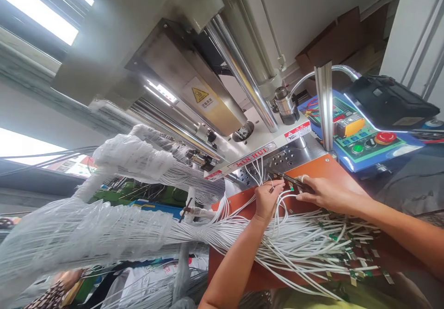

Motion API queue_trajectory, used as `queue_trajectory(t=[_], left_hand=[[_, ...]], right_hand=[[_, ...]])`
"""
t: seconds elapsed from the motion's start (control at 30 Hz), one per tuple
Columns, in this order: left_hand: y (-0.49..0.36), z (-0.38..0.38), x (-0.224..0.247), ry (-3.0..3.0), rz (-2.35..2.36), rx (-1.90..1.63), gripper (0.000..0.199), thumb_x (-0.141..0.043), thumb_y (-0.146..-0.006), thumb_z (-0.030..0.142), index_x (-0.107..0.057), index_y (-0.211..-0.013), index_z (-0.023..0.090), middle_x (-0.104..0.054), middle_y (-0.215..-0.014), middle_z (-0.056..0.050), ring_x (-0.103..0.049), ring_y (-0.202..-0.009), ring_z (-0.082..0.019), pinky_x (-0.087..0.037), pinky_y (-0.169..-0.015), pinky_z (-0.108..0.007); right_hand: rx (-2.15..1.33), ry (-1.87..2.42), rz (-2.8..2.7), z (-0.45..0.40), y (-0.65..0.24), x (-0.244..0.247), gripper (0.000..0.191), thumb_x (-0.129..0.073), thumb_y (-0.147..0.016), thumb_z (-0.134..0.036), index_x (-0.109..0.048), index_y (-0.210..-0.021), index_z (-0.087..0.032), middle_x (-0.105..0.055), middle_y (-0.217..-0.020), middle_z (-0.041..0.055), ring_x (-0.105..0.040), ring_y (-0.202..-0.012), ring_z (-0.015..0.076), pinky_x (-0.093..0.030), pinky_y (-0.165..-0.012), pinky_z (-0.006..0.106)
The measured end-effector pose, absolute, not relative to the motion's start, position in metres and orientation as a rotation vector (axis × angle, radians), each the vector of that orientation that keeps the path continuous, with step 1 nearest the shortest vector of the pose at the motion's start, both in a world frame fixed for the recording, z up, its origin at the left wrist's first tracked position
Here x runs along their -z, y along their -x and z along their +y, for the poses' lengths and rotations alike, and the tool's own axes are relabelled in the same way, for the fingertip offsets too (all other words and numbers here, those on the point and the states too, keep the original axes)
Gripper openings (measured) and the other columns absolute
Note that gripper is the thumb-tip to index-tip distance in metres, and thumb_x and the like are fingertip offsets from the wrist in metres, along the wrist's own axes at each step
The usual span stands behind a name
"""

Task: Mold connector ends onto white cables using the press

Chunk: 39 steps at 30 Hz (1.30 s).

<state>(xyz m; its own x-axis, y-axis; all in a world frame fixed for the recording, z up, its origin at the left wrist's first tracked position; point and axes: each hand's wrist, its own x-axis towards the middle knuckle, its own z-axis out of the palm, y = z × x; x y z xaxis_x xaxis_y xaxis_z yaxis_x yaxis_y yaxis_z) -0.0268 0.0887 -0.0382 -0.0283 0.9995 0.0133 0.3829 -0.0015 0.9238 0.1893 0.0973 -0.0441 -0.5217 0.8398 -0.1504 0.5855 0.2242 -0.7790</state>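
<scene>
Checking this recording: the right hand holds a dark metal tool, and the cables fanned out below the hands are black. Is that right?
Not quite: the cables fanned out below the hands are white, not black, as the head view shows. The right hand does hold a dark metal tool.

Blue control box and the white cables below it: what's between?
Head view: bare orange board, with the right hand and forearm across it, between blue control box and white cables.
</scene>
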Motion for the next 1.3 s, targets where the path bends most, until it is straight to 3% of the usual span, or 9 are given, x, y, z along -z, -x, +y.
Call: queue_trajectory(t=[0.13,0.3,0.47,0.83,1.3], left_hand=[[0.0301,0.0841,0.0368,-1.571,1.5,-1.044,0.021,-0.063,-0.088,0.031,-0.076,-0.101,0.022,-0.075,-0.095,-0.007,-0.072,-0.081,-0.02,-0.059,-0.081,-0.035],[0.0342,0.0824,0.035,-1.845,1.504,-0.979,0.014,-0.067,-0.085,0.024,-0.077,-0.095,0.027,-0.075,-0.096,-0.005,-0.069,-0.094,-0.022,-0.051,-0.095,-0.036],[0.0349,0.0837,0.0368,-1.94,1.498,-0.916,0.016,-0.063,-0.088,0.023,-0.076,-0.096,0.027,-0.075,-0.096,-0.005,-0.068,-0.093,-0.022,-0.051,-0.091,-0.035],[0.0334,0.0834,0.0357,-2.003,1.511,-0.911,0.015,-0.062,-0.09,0.022,-0.076,-0.095,0.025,-0.076,-0.093,-0.003,-0.07,-0.089,-0.019,-0.053,-0.086,-0.031],[0.0336,0.0854,0.0387,-2.079,1.473,-0.945,0.012,-0.063,-0.089,0.018,-0.074,-0.095,0.02,-0.076,-0.093,-0.002,-0.072,-0.087,-0.017,-0.056,-0.084,-0.029]], right_hand=[[-1.146,1.368,-2.212,0.0983,-0.1893,0.0441,0.038,-0.046,-0.091,-0.061,-0.046,-0.092,-0.023,-0.065,-0.085,0.0044,-0.061,-0.072,0.0211,-0.041,-0.065,0.03],[-1.132,1.387,-2.229,0.0982,-0.1887,0.0415,0.036,-0.046,-0.092,-0.059,-0.046,-0.093,-0.023,-0.065,-0.085,0.0051,-0.06,-0.072,0.0212,-0.039,-0.063,0.03],[-1.168,1.359,-2.217,0.0982,-0.1899,0.0407,0.036,-0.048,-0.092,-0.057,-0.049,-0.099,-0.022,-0.066,-0.089,0.0069,-0.061,-0.075,0.0218,-0.04,-0.065,0.031],[-1.119,1.361,-2.252,0.0981,-0.1904,0.0408,0.034,-0.045,-0.093,-0.056,-0.045,-0.091,-0.022,-0.063,-0.084,0.0053,-0.058,-0.071,0.0207,-0.038,-0.061,0.03],[-1.187,1.337,-2.164,0.1001,-0.1932,0.0394,0.041,-0.05,-0.089,-0.06,-0.055,-0.107,-0.024,-0.069,-0.089,0.0076,-0.065,-0.078,0.0252,-0.044,-0.067,0.031]])
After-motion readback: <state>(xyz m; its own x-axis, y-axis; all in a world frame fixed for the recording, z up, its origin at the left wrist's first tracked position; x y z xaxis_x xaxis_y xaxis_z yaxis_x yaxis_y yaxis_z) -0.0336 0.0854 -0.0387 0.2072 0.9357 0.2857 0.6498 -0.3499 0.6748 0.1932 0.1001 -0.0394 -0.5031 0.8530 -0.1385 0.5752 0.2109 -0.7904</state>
